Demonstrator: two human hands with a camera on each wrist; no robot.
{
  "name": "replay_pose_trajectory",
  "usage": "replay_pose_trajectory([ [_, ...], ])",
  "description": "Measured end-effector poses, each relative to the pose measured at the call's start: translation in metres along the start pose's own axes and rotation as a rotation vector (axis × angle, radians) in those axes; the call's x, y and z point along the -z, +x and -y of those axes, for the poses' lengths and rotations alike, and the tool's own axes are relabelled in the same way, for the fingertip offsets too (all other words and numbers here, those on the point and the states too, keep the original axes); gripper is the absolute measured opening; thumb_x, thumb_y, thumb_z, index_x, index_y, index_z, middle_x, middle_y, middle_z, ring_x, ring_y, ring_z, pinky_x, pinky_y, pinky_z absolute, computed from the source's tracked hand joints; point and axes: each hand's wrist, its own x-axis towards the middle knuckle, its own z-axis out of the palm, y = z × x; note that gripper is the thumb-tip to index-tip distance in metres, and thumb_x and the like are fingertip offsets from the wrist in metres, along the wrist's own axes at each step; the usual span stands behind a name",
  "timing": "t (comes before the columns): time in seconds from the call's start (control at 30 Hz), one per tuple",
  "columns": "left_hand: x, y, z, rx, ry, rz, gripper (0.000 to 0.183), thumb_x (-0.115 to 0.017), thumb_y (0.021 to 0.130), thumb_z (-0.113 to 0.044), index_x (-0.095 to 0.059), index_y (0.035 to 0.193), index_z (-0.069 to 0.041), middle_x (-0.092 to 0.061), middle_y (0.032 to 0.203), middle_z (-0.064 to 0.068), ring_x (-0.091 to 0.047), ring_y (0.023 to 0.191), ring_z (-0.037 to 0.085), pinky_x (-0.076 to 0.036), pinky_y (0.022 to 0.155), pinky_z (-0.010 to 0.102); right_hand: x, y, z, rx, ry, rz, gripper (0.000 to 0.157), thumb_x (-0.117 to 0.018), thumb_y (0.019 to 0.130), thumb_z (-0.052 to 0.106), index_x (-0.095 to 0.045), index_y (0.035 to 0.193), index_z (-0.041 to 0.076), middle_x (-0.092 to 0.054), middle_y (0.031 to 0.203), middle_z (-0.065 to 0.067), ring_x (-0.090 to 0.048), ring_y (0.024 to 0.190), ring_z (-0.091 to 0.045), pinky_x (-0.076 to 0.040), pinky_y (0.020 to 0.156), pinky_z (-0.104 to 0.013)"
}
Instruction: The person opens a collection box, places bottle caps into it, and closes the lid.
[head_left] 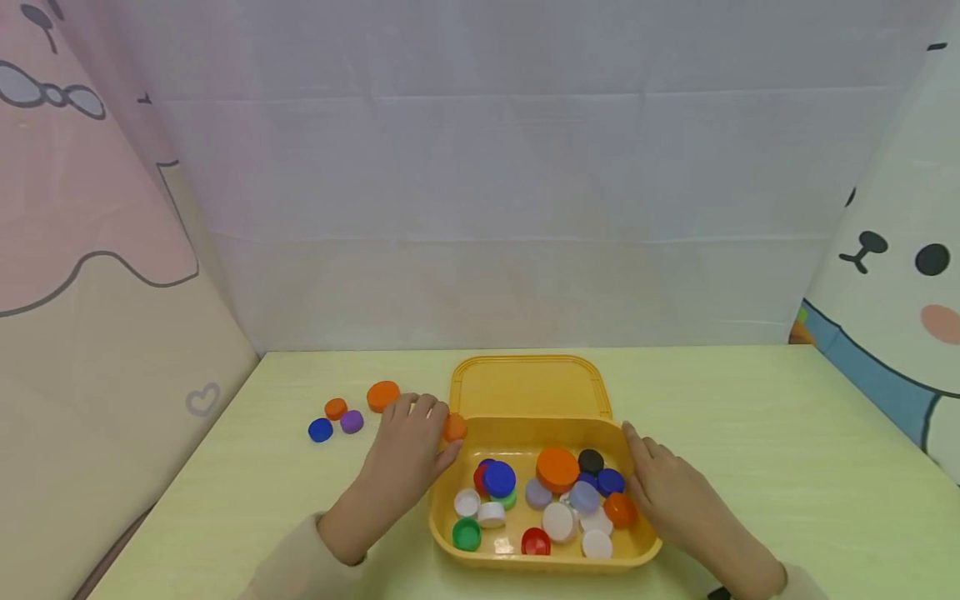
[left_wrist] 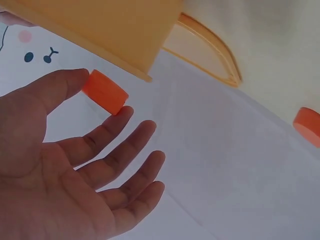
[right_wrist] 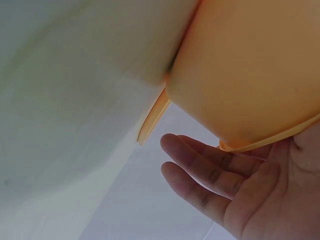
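Between thumb and index finger my left hand (head_left: pixel 411 446) pinches an orange bottle cap (left_wrist: pixel 106 92), held at the left back corner of a yellow plastic box (head_left: pixel 543 565). The other fingers of that hand spread loosely in the left wrist view. Inside the box lie several bottle caps, among them a large orange cap (head_left: pixel 557 469), a blue cap (head_left: pixel 498 479), a green cap (head_left: pixel 467 534), a black cap (head_left: pixel 591 462) and a red cap (head_left: pixel 536 542). My right hand (head_left: pixel 675 496) rests on the box's right rim, its fingers extended along the outside.
Behind the box lies a yellow lid (head_left: pixel 531 386) on the pale table (head_left: pixel 735 417). To the left sit a larger orange cap (head_left: pixel 383 396), a small orange cap (head_left: pixel 336 408), a purple cap (head_left: pixel 352 422) and a dark blue cap (head_left: pixel 320 430). A pale curtain (head_left: pixel 495 208) hangs behind the table.
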Motion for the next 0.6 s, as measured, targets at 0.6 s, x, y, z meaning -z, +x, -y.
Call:
replay_pose_trajectory([
  [0.6, -0.005, -0.017, -0.049, -0.264, 0.046, 0.102, 0.038, -0.066, 0.078, -0.044, -0.060, 0.097, -0.012, -0.057, 0.095, 0.001, -0.050, 0.096, 0.021, -0.041, 0.089, 0.035, 0.000, 0.001, -0.001, 0.014, -0.002, -0.016, 0.055, -0.053, 0.087, 0.016, -0.037, 0.134, -0.007, -0.059, 0.105, -0.016, -0.059, 0.082, -0.024, -0.051, 0.077, -0.043],
])
